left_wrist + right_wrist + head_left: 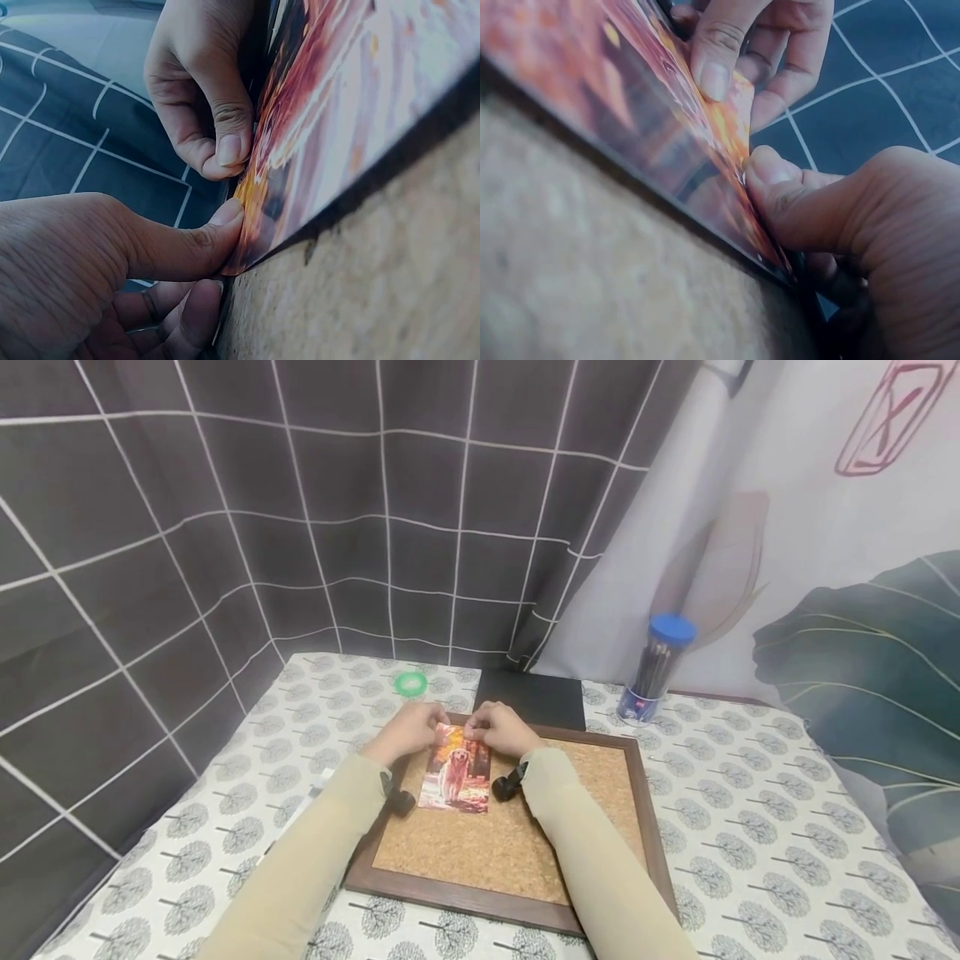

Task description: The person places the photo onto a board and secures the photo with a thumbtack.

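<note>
A glossy photo card of a golden dog among autumn colours (455, 772) lies over the upper left part of a framed cork board (472, 852). My left hand (412, 729) pinches its top left corner between thumb and fingers. At the top right corner, my right hand (506, 731) pinches the edge in the same way. In the left wrist view the card (315, 135) slants close over the cork, with the right thumb (231, 146) near the left one. The right wrist view shows the card (652, 157) bent slightly at the top edge between both hands.
A green tape roll (410, 683) lies behind the left hand. Behind the board is a flat black sheet (528, 693). A clear blue-lidded container of dark sticks (654, 668) stands at the back right. White flat items (318, 785) lie partly under the left sleeve.
</note>
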Action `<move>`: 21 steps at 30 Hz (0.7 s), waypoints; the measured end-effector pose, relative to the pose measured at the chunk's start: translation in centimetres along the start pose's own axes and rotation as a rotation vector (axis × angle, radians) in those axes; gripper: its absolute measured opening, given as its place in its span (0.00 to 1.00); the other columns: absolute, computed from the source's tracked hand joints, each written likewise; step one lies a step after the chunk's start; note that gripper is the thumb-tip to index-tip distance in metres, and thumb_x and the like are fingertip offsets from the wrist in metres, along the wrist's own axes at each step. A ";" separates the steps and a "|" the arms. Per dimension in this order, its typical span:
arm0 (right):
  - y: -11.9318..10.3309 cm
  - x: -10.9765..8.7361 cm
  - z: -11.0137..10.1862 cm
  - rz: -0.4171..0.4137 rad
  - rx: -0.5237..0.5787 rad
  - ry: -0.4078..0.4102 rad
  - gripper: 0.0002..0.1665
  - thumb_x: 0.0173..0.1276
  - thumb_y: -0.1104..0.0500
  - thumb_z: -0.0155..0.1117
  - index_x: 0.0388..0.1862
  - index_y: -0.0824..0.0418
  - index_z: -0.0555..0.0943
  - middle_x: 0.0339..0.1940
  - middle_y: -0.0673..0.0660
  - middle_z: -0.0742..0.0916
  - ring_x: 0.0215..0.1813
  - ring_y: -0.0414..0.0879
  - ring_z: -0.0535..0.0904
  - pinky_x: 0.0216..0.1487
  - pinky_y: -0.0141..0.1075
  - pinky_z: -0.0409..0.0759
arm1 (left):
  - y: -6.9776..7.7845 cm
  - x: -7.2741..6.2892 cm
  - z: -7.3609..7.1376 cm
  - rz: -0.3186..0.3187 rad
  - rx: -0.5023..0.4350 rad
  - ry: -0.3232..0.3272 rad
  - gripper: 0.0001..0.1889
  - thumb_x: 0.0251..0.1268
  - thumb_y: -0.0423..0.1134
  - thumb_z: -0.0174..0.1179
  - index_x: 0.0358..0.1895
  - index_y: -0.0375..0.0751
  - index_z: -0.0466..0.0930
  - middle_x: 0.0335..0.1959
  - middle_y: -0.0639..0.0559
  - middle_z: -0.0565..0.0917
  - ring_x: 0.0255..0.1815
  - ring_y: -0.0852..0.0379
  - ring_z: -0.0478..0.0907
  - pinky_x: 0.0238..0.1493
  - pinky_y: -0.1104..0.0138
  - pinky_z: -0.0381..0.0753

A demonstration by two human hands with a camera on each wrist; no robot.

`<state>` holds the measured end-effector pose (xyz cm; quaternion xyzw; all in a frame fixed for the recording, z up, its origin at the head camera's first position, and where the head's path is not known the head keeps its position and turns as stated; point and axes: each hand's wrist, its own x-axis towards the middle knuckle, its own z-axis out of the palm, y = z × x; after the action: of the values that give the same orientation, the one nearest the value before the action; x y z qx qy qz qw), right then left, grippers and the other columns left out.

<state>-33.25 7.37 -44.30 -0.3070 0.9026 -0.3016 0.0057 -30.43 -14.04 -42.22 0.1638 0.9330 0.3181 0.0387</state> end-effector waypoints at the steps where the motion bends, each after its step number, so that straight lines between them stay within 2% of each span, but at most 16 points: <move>1: 0.0 0.0 0.0 0.005 -0.002 -0.001 0.05 0.67 0.55 0.71 0.34 0.55 0.88 0.35 0.48 0.82 0.43 0.44 0.75 0.53 0.43 0.72 | 0.0 0.0 0.0 0.001 0.004 0.003 0.13 0.55 0.35 0.72 0.43 0.43 0.83 0.32 0.52 0.81 0.34 0.54 0.77 0.39 0.62 0.79; 13: -0.4 0.1 -0.1 0.053 -0.009 0.020 0.02 0.63 0.59 0.71 0.31 0.54 0.88 0.34 0.50 0.80 0.42 0.47 0.73 0.52 0.43 0.70 | 0.2 0.1 0.0 0.020 -0.019 0.010 0.12 0.54 0.34 0.71 0.42 0.43 0.83 0.30 0.52 0.81 0.32 0.54 0.76 0.35 0.63 0.78; 18: -0.3 -0.2 0.4 0.060 -0.007 0.005 0.03 0.64 0.56 0.71 0.32 0.53 0.88 0.33 0.49 0.80 0.42 0.45 0.73 0.50 0.42 0.70 | 0.0 -0.3 0.3 0.002 -0.020 -0.008 0.11 0.54 0.33 0.72 0.40 0.44 0.83 0.29 0.53 0.81 0.30 0.55 0.76 0.34 0.63 0.78; 21: -0.2 -0.1 0.3 0.061 0.005 0.020 0.03 0.64 0.55 0.71 0.31 0.53 0.88 0.33 0.49 0.80 0.41 0.45 0.73 0.49 0.42 0.70 | 0.1 -0.2 0.3 0.009 -0.004 0.007 0.10 0.54 0.34 0.72 0.40 0.44 0.83 0.30 0.54 0.81 0.32 0.55 0.76 0.36 0.63 0.77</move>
<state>-32.98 7.14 -44.43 -0.2761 0.9109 -0.3066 0.0066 -30.15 -13.87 -42.38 0.1667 0.9317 0.3208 0.0342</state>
